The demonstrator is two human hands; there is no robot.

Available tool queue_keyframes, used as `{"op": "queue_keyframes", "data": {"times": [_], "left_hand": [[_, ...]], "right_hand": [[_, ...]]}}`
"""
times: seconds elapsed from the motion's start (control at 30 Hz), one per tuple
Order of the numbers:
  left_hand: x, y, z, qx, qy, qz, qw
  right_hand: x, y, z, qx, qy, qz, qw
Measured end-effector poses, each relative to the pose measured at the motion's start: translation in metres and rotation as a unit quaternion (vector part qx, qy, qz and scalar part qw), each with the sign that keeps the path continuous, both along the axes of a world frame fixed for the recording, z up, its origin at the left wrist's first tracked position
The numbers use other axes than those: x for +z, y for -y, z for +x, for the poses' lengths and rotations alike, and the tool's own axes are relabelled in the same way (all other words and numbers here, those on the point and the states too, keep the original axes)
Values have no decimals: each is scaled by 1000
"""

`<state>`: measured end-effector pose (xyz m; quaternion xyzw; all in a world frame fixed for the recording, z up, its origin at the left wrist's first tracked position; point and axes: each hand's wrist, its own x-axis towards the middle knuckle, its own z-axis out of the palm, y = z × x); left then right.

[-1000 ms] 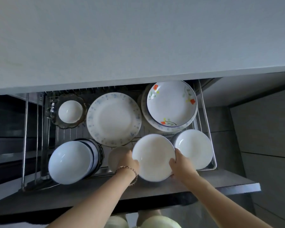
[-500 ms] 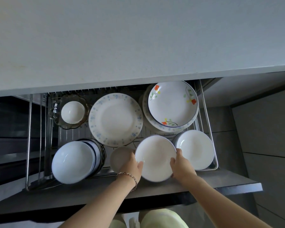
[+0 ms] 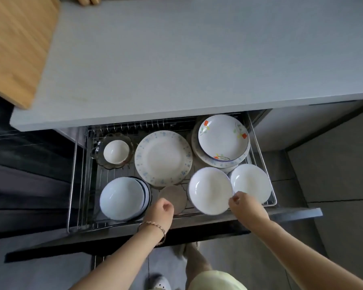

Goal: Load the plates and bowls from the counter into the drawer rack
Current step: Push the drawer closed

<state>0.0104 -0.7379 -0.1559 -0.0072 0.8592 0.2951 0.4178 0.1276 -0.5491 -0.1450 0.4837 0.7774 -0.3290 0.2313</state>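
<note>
The open wire drawer rack holds several dishes. A white bowl rests in the front middle of the rack. My right hand sits at its right rim, fingers curled, just touching or barely off it. My left hand is loosely curled, clear of the bowl, over a small brownish plate. Beside the bowl lie another white bowl, a blue-speckled plate, a flowered plate stack, stacked blue-rimmed bowls and a small bowl in a glass dish.
The grey counter above the drawer shows no plates or bowls. A wooden cutting board lies at its left end. The dark drawer front juts toward me. My legs and a shoe are below.
Both hands held the white bowl over the rack; it now rests in the rack. My left hand has come off it and drawn back. The view has tilted up, showing more counter.
</note>
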Motion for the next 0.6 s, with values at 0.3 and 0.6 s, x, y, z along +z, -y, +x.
{"op": "queue_keyframes", "data": {"times": [0.3, 0.6], "left_hand": [[33, 76, 48, 232, 274, 67, 931], [9, 64, 55, 529, 230, 171, 798]], "right_hand": [[18, 65, 53, -338, -34, -145, 929], [-9, 60, 47, -468, -107, -160, 862]]}}
